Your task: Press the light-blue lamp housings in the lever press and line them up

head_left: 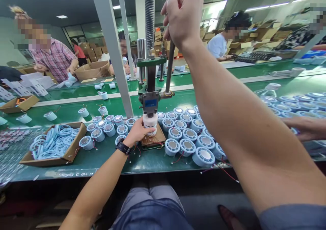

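My left hand (139, 131), with a black watch on its wrist, has its thumb and fingers around a small white-and-blue round housing (150, 131). That housing stands upright on a brown board (159, 136) at the foot of a hand press (150, 102). The press's white tip (150, 120) rests on top of it, and my fingers hide part of its side. Raised high on the right, my right hand (182, 16) is closed in a fist around the upper end of the press's metal lever (170, 69).
Rows of light-blue round housings (188, 135) with thin wires stand right of the press, more to its left. A carton (72, 152) holds blue rings (57, 140). A grey post (112, 46) rises behind. Another person's hand (303, 126) reaches in at right; co-workers sit opposite.
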A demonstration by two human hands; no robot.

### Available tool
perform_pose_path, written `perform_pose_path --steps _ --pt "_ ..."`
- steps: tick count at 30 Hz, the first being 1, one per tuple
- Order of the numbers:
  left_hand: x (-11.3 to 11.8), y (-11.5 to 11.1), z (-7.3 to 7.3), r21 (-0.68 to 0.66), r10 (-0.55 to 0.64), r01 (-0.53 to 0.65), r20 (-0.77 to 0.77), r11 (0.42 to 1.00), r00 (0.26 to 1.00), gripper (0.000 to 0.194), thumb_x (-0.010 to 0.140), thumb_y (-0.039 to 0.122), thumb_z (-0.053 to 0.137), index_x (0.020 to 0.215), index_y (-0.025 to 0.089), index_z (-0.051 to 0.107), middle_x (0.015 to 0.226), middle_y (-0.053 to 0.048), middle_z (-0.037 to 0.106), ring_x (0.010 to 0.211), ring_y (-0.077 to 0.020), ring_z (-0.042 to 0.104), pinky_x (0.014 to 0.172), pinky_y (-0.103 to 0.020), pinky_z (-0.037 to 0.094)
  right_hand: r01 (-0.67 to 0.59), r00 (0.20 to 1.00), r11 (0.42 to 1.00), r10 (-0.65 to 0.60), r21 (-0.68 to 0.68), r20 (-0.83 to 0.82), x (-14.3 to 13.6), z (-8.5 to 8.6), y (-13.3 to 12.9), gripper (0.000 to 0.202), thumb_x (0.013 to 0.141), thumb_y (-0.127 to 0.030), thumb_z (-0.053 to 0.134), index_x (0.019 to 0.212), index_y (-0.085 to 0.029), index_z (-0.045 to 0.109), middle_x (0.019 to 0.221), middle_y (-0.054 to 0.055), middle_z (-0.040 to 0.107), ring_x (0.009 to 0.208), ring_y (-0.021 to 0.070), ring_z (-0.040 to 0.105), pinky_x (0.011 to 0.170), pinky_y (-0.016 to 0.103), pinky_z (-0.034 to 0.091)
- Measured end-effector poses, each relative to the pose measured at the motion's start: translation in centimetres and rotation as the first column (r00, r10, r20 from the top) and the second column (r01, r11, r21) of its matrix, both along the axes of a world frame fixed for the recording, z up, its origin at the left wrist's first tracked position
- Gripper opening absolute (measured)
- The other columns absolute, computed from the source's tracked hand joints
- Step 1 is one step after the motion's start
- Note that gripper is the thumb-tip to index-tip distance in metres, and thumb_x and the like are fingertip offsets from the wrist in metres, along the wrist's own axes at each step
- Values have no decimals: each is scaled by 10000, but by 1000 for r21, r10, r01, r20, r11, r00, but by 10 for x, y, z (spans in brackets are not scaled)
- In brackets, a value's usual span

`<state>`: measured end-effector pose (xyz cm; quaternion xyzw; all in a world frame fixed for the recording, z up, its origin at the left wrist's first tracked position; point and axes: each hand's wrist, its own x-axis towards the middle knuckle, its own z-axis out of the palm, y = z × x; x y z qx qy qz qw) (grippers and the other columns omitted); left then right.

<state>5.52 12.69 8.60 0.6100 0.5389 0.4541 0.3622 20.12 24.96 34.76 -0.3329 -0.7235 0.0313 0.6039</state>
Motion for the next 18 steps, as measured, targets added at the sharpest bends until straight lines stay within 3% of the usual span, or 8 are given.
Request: perform_pose_path --steps 4,7,10,14,16,18 --pt "-1 0 -8 8 1 -1 -11 1000 1000 526 661 239 783 1145 112 620 1144 -117 707 1048 -272 651 986 -421 479 -8 1000 996 8 -87 -1 3 8 -13 472 920 -200 229 963 115 577 827 23 681 585 -29 628 474 18 279" --pt "0 0 -16 52 11 -12 20 999 1000 670 628 191 796 1250 129 558 1212 -116 674 1107 -271 625 1019 -422 452 -42 999 996 43 -84 12 15 -5 -39 546 928 -222 137 962 113 566 946 48 683 662 -33 658 533 9 315" --pt "1 0 -23 105 58 -60 15 993 998 762 604 138 798 1310 174 515 1286 -101 634 1190 -275 580 1061 -414 414 -82 997 996 82 20 17 34 -51 -74 628 937 -238 49 883 90 582 1047 69 681 813 -16 682 615 -1 363" --pt "1 1 -30 114 108 -109 15 987 994 791 584 129 815 1311 194 510 1261 -98 643 1186 -287 581 1061 -427 412 -118 993 990 118 77 -3 62 -126 -114 537 993 -253 194 868 34 630 1059 64 695 923 45 697 670 39 455" --pt "2 1 -31 98 116 -118 25 988 993 793 582 138 823 1308 189 510 1238 -103 653 1170 -290 592 1055 -433 418 -126 992 986 128 111 -17 72 -149 -131 473 1002 -248 267 885 -3 654 1043 55 699 926 55 703 680 70 491" --pt "4 0 -30 86 115 -118 41 989 992 816 583 141 826 1328 182 495 1236 -110 653 1168 -289 595 1054 -431 422 -119 991 976 129 182 -46 80 -156 -144 411 1002 -239 328 894 -44 674 1002 43 704 895 54 706 677 100 517"
